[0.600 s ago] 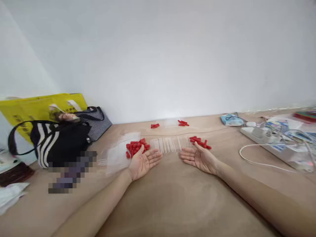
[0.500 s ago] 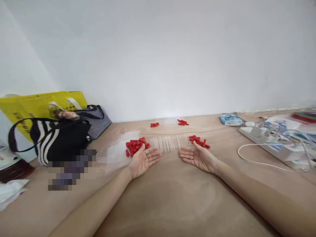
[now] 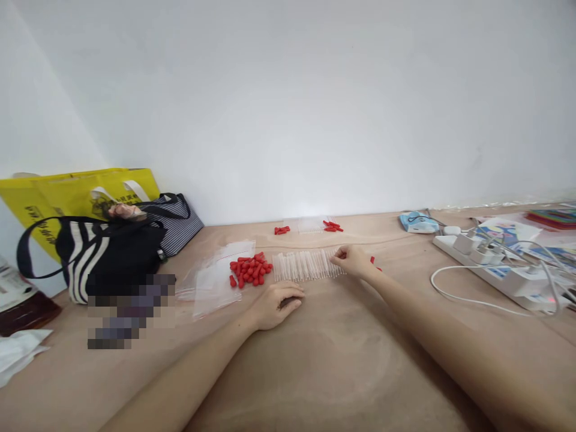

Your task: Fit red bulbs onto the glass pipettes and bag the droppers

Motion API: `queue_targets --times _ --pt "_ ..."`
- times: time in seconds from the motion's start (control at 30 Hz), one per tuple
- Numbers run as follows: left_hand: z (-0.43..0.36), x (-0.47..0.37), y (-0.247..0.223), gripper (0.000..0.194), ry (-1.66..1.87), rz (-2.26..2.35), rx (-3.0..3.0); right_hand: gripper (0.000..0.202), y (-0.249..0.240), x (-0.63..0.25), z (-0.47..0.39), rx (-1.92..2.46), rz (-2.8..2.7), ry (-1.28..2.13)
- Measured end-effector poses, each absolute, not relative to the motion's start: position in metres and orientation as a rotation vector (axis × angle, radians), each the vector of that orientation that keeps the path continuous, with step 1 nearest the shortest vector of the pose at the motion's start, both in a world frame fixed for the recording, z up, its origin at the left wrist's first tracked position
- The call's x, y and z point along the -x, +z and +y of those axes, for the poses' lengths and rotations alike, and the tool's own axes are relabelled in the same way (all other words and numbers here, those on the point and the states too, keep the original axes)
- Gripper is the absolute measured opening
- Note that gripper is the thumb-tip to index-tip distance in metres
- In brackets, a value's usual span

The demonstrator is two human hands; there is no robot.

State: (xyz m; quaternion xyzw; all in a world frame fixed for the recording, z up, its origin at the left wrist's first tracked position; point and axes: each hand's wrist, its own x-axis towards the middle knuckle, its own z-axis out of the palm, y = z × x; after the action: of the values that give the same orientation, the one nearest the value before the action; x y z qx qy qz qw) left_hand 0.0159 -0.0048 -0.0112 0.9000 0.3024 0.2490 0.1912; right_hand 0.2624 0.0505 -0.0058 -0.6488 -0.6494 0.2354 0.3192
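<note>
Shifted over the tubes, my right fingers pinch, catch unclear; left fingers curl loosely; tubes likely light, best gripped mid-length.

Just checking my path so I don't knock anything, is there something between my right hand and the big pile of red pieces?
Yes, the row of thin clear sticks lies between your right hand and the pile. Your left hand is on the near side.
</note>
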Motion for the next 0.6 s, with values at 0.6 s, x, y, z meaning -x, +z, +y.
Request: queue_targets --times 0.6 --pt "-0.010 -0.015 -0.010 0.022 0.670 0.846 -2.609 0.025 0.002 -0.217 0.057 2.195 -1.800 0.352"
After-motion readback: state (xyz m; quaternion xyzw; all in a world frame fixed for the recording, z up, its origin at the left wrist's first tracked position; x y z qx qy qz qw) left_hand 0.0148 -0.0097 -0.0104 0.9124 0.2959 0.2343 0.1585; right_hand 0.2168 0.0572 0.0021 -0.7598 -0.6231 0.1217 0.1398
